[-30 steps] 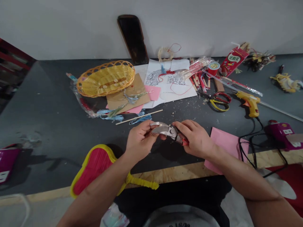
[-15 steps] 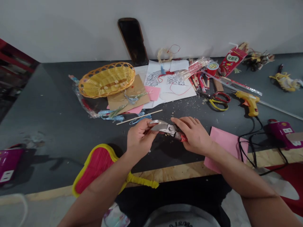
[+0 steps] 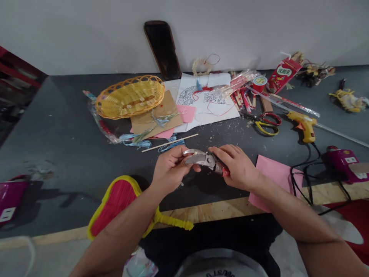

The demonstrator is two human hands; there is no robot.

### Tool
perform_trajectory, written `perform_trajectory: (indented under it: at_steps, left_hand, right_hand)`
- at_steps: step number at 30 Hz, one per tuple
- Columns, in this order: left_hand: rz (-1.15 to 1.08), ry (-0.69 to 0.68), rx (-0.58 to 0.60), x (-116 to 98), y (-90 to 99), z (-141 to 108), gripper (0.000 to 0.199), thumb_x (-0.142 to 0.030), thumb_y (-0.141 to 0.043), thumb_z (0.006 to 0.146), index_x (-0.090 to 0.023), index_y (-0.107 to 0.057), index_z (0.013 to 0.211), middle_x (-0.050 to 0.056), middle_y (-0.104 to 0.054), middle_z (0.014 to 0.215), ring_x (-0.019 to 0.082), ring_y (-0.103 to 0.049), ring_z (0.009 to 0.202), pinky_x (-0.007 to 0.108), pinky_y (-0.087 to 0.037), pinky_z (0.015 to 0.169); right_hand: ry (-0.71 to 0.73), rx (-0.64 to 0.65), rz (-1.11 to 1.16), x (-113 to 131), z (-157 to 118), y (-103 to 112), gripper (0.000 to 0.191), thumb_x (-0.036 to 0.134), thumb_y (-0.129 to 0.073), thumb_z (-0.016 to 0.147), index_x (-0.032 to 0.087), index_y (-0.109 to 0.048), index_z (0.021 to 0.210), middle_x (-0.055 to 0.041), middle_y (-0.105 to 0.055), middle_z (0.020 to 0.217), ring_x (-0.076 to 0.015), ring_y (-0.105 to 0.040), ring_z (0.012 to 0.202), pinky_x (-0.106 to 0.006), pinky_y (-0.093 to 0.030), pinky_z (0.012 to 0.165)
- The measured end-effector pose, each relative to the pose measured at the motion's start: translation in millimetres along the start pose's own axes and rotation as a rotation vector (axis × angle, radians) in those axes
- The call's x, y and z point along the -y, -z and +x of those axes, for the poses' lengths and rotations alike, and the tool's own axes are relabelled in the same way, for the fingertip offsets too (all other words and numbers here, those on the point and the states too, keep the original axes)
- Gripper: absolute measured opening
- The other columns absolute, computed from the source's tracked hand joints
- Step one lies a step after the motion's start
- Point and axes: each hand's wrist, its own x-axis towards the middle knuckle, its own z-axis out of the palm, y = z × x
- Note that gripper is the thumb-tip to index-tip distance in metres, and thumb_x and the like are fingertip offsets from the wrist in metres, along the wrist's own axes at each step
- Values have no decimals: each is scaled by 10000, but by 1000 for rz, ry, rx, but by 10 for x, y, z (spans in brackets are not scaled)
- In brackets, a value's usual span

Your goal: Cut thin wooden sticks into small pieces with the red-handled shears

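My right hand (image 3: pixel 238 166) is wrapped round the red handles of a pair of pruning shears (image 3: pixel 205 159), with their metal jaws pointing left. At the jaws, my left hand (image 3: pixel 170 167) is closed in a pinch, thumb and fingers touching the blade ends. A tiny pale bit shows between the blades, but what the left fingers hold is hidden. Pale crumbs (image 3: pixel 210 137) lie on the dark tabletop just beyond the shears. Beyond my left hand are a thin wooden stick (image 3: pixel 170 142) and blue tassels (image 3: pixel 135 141).
A yellow woven basket (image 3: pixel 129 98), printed paper (image 3: pixel 201 115), scissors (image 3: pixel 266 124) and a yellow glue gun (image 3: pixel 302 125) lie further back. Black cable (image 3: pixel 308 188) crosses pink paper (image 3: pixel 276 179) at right. Under my left forearm sits a red-and-yellow fan (image 3: pixel 118 204). A phone (image 3: pixel 163 50) leans on the wall.
The shears have shifted slightly right and towards me. A left fingertip now shows below the jaws. Both hands keep their hold, and the things around them stay put.
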Motion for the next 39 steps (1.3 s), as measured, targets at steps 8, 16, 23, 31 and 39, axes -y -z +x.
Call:
perform_trajectory:
  at_steps: [8,16,23,31,39]
  left_hand:
    - [23,-14,-18,-60,-55,-2,296,-427,-756,798,-177,-602,758,18,-669,554,59,-378,377,205,-255,387]
    - [156,-86,-20,-87,-37,-20,246,-391,-711,837,-170,-630,766,16,-667,561,71,-429,388,204,-306,398]
    - [325,-201,-148,-122,-74,-7,146,-299,-716,814,-185,-641,764,-44,-574,490,83,-488,420,196,-376,444]
    - [143,-92,-40,-85,-40,-22,231,-374,-734,808,-176,-641,735,19,-689,603,55,-379,364,211,-269,370]
    - [18,52,-15,-50,-20,-17,335,-425,-807,749,-172,-596,694,29,-672,559,47,-354,369,198,-211,372]
  right_hand:
    - [-44,5,12,41,-12,2,568,79,-511,752,168,-533,1312,-128,-638,1124,-268,-593,1005,-427,-505,883]
    - [-18,65,98,-6,-7,44,648,87,-540,705,194,-503,1343,-110,-635,1168,-259,-595,1050,-412,-491,920]
    - [-72,3,-60,2,18,-10,716,85,-528,768,195,-426,1468,-144,-607,1265,-299,-547,1146,-466,-427,936]
    - [-36,36,-83,20,8,38,776,106,-537,760,195,-375,1514,-141,-589,1296,-306,-515,1159,-492,-392,980]
    - [12,-6,-27,-12,3,10,720,93,-516,750,165,-434,1462,-144,-606,1207,-293,-542,1074,-457,-476,896]
